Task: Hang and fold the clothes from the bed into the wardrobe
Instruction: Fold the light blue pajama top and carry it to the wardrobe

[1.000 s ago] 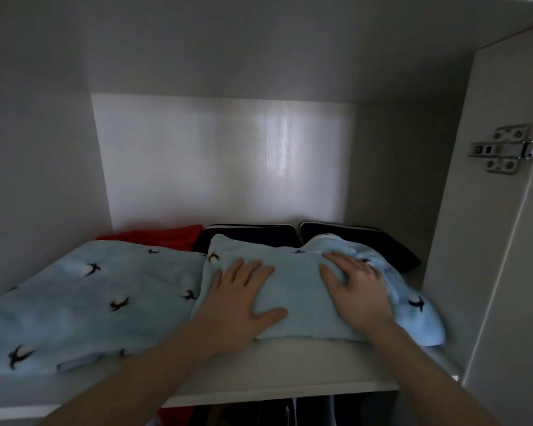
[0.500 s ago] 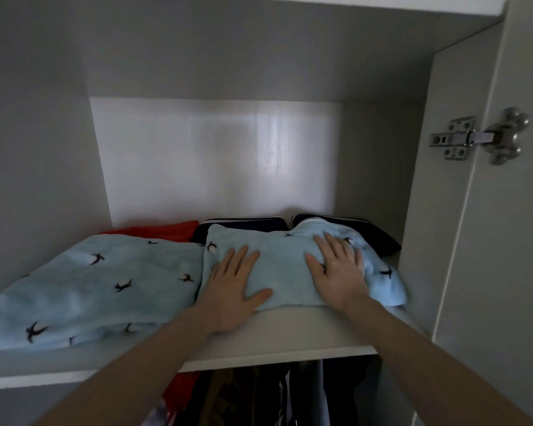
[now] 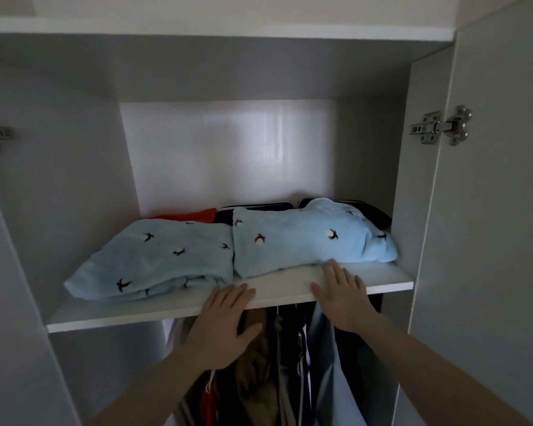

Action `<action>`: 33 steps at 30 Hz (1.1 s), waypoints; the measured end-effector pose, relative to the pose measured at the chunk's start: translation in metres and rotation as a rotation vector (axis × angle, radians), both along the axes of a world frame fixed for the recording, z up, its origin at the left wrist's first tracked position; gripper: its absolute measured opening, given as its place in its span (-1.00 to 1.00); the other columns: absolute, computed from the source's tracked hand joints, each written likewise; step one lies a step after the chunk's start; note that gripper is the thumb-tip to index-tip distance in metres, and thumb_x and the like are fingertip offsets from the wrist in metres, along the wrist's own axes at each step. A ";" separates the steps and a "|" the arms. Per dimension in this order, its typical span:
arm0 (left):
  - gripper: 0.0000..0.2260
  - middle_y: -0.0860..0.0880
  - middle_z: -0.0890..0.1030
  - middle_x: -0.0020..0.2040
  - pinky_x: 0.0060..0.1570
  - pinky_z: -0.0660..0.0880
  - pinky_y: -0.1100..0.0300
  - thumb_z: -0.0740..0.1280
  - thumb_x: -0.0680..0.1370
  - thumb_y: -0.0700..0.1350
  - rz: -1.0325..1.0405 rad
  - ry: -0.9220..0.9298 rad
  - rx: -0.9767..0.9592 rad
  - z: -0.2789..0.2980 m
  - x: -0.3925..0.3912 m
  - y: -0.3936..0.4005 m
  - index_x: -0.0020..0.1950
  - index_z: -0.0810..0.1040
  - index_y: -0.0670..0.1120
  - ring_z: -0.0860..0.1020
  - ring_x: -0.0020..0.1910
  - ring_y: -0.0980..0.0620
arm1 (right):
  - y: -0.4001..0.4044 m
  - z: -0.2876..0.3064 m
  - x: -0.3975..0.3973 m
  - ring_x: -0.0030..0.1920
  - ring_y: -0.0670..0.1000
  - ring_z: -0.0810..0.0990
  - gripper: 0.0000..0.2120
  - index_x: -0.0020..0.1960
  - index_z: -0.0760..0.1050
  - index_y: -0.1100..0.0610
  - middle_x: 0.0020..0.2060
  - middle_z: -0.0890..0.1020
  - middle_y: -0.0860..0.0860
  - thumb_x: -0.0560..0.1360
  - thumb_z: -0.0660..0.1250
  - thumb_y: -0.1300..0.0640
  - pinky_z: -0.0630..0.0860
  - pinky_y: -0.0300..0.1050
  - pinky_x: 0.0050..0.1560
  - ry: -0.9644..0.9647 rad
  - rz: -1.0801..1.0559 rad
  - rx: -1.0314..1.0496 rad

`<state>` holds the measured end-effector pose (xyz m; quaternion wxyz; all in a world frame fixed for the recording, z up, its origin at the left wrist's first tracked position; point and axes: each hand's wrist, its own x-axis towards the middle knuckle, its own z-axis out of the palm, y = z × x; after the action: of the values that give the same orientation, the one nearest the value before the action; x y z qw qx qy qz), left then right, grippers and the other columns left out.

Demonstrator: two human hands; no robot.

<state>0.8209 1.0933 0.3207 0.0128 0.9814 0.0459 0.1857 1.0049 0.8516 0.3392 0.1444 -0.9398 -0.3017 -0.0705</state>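
Note:
Two folded light-blue garments with small dark bird prints lie side by side on the white wardrobe shelf point(image 3: 111, 315): the left one point(image 3: 163, 259) and the right one point(image 3: 305, 241). My left hand point(image 3: 223, 322) hovers flat, fingers straight, in front of the shelf's front edge, holding nothing. My right hand point(image 3: 343, 298) is also flat and empty, its fingertips close to the front fold of the right blue garment; contact with it is unclear.
Behind the blue garments lie a red folded item point(image 3: 194, 215) and dark navy folded items point(image 3: 256, 207). Below the shelf hang several clothes point(image 3: 290, 364). The right wardrobe door point(image 3: 499, 210) stands open on its hinge point(image 3: 440, 126).
Both hands have come off the right blue garment and drawn back toward the shelf's front edge. The view has pulled back, showing more of the wardrobe.

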 end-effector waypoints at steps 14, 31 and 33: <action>-0.38 0.30 0.10 0.56 0.55 0.10 0.12 0.37 0.57 0.12 -0.023 -0.227 -0.365 -0.029 -0.248 -0.028 0.60 0.23 0.16 0.04 0.56 0.22 | -0.008 -0.024 -0.268 0.63 -0.07 0.04 -0.40 0.66 0.12 0.05 0.63 0.12 -0.06 0.69 0.24 -0.03 0.01 -0.13 0.61 0.179 0.325 0.371; -0.29 0.05 0.24 0.57 0.54 0.09 0.24 0.40 0.43 -0.03 0.542 -0.986 -0.282 0.022 -0.501 -0.043 0.56 0.30 -0.06 0.17 0.55 0.14 | -0.002 0.006 -0.439 0.56 -0.30 0.13 -0.45 0.52 0.25 -0.25 0.56 0.14 -0.34 0.61 0.38 -0.01 0.15 -0.20 0.53 0.204 0.643 0.441; -0.17 -0.05 0.19 0.62 0.54 0.04 0.19 0.43 0.45 -0.05 0.609 -0.918 -0.412 0.022 -0.496 -0.036 0.64 0.12 -0.10 0.11 0.59 0.12 | -0.013 0.010 -0.439 0.55 -0.32 0.14 -0.45 0.49 0.25 -0.27 0.55 0.18 -0.33 0.60 0.39 0.00 0.14 -0.25 0.51 0.174 0.641 0.450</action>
<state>0.3252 1.0571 0.3425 0.1680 0.7204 0.3508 0.5742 0.5655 0.8382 0.3490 0.3862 -0.7453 -0.5435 -0.0062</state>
